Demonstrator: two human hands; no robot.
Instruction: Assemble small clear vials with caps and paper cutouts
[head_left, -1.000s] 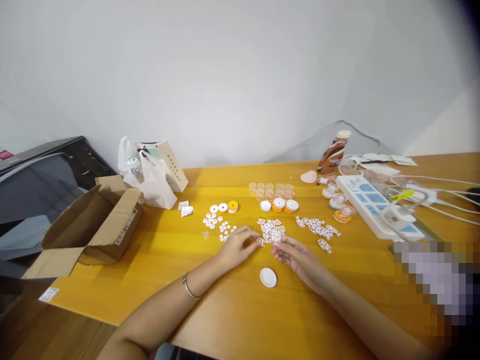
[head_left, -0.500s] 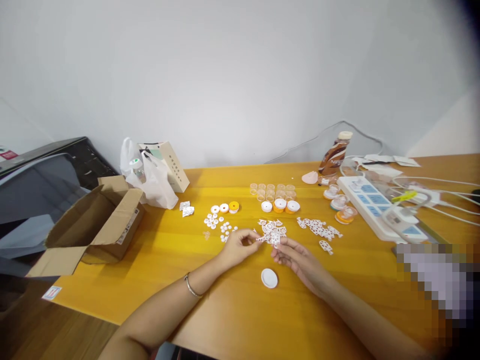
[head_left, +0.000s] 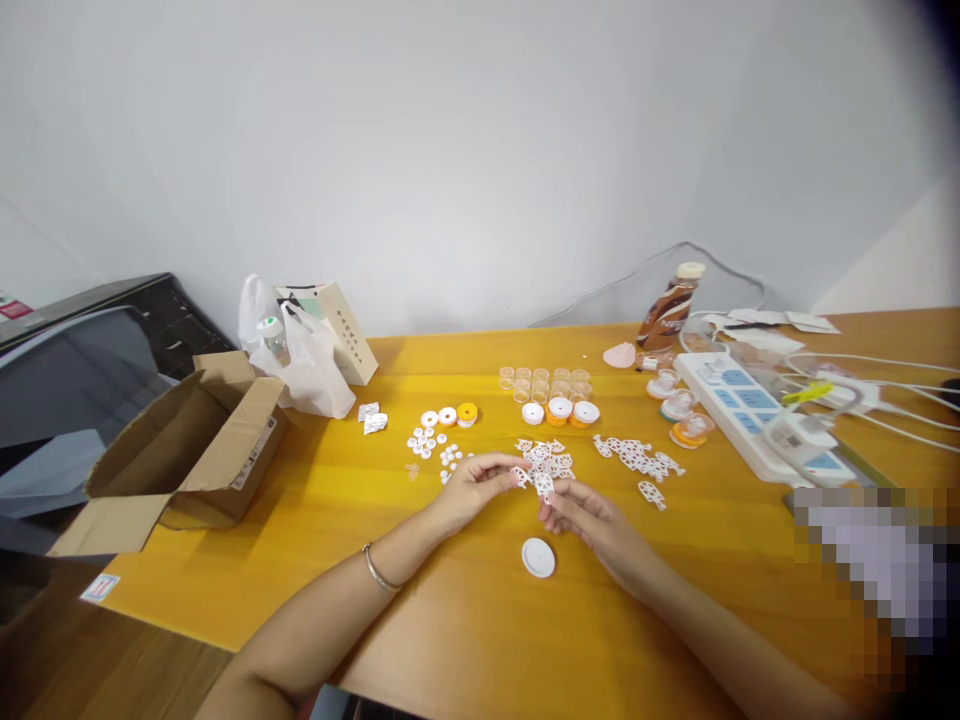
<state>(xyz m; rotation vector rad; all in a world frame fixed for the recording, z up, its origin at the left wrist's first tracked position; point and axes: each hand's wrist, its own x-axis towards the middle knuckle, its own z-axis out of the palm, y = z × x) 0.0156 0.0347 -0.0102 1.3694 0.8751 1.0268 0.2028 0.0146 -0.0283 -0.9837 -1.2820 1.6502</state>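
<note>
Above the yellow table [head_left: 465,620], L hand [head_left: 474,488] & R hand [head_left: 592,515] pinch a white cut-out strip [head_left: 534,480] between fingertips; white lid [head_left: 538,557] lies at 6 o'clock, just below.

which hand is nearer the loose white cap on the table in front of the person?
Right. The right hand sits just behind and to the right of the white cap; the left hand is farther off, behind and to its left.
</note>
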